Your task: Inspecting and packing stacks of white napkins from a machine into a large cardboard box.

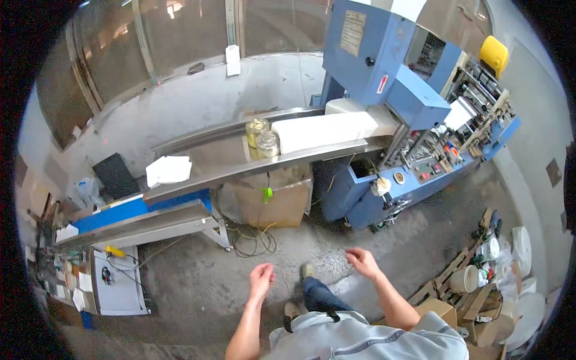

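My left hand hangs in the air over the floor, its fingers curled in and nothing visible in them. To the right, my right hand is also raised, with its fingers loosely bent, somewhat apart and holding nothing. Neither hand touches anything. Ahead of them, beyond a stretch of floor, runs a metal chute. On it lie a long white stack of paper and two glass jars with pale contents. A blue machine stands at the chute's right end.
A blue conveyor belt slopes down at the left, with white sheets above it. Under the chute sits a cardboard box; coiled cables lie on the floor. Pallet wood, buckets and white rolls crowd the right.
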Demonstrator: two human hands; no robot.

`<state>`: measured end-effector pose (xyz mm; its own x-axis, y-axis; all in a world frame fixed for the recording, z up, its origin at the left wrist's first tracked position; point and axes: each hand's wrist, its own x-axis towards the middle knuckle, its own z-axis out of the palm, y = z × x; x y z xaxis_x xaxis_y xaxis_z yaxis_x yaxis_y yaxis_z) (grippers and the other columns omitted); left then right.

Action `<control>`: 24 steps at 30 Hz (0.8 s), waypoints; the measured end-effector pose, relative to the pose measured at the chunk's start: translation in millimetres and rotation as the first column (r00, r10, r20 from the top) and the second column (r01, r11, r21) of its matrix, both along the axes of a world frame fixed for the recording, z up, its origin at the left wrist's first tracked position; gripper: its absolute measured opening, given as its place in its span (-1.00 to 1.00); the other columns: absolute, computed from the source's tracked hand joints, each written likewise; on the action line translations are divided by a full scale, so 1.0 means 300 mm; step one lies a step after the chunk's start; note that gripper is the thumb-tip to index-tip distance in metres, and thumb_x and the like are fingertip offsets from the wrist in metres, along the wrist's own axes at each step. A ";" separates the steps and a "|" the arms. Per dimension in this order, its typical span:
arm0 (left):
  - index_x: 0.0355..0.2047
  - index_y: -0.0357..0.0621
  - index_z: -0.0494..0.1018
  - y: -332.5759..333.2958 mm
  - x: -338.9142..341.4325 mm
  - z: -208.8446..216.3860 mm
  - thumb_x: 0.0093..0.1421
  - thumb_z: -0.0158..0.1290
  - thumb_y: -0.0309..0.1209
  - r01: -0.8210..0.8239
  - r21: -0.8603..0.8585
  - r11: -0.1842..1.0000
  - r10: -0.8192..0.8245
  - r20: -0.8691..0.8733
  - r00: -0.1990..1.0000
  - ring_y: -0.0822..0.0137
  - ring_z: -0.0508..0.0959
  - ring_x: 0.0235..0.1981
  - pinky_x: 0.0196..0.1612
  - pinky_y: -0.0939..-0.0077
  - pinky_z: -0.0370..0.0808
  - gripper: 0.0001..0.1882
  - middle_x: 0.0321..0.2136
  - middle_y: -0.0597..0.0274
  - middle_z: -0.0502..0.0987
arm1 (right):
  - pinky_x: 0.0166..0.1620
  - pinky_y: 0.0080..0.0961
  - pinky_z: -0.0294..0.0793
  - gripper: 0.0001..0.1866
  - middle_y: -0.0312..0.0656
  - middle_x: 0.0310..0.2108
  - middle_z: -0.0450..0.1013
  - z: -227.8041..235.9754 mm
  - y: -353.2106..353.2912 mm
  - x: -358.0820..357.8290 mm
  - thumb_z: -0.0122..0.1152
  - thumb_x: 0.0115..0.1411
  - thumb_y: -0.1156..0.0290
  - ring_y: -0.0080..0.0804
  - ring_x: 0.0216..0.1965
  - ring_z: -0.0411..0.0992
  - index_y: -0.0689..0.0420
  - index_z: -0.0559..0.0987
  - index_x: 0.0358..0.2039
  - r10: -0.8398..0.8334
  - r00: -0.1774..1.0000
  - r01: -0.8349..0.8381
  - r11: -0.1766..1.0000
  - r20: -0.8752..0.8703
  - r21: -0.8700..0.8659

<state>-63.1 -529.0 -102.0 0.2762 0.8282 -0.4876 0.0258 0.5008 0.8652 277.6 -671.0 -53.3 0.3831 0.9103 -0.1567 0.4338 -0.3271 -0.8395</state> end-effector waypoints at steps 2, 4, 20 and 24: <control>-0.15 -0.18 0.49 0.137 -0.030 0.043 0.28 0.08 -0.30 -0.077 0.083 0.994 0.076 0.016 0.997 0.54 0.46 -0.57 -0.50 0.63 0.42 -0.76 -0.51 0.31 0.53 | -0.24 -0.47 0.53 -0.67 -0.08 -0.36 0.59 0.052 0.170 0.016 0.17 0.23 0.27 -0.43 -0.36 0.56 0.25 0.57 -0.11 -0.019 1.000 0.019 1.000 0.003 0.008; -0.20 -0.16 0.50 0.306 -0.023 0.134 0.28 0.09 -0.25 -0.103 0.157 0.982 0.098 0.042 0.994 0.56 0.46 -0.58 -0.53 0.65 0.39 -0.76 -0.53 0.33 0.53 | -0.19 -0.49 0.52 -0.69 -0.09 -0.30 0.58 0.124 0.324 0.039 0.18 0.23 0.32 -0.45 -0.30 0.55 0.26 0.55 -0.10 0.023 1.000 -0.024 0.993 0.014 0.119; -0.17 -0.42 0.46 1.573 1.470 0.592 0.18 0.09 -0.25 0.596 0.579 0.557 -0.290 -0.536 0.792 0.25 0.64 -0.30 -0.20 0.42 0.51 -0.60 -0.35 -0.06 0.62 | -0.23 -0.53 0.51 -0.78 -0.11 -0.25 0.53 0.332 1.206 0.465 0.14 0.27 0.43 -0.41 -0.28 0.52 0.27 0.57 -0.13 0.051 0.981 0.025 0.922 -0.185 0.386; -0.18 -0.36 0.47 1.740 1.761 0.462 0.14 0.15 -0.07 0.611 0.241 0.754 -0.547 -0.282 0.788 0.23 0.62 -0.39 -0.34 0.38 0.54 -0.49 -0.36 0.02 0.59 | -0.22 -0.53 0.51 -0.80 -0.11 -0.25 0.53 0.354 1.282 0.531 0.16 0.25 0.47 -0.39 -0.27 0.52 0.27 0.57 -0.14 -0.036 0.991 0.088 0.900 -0.129 0.427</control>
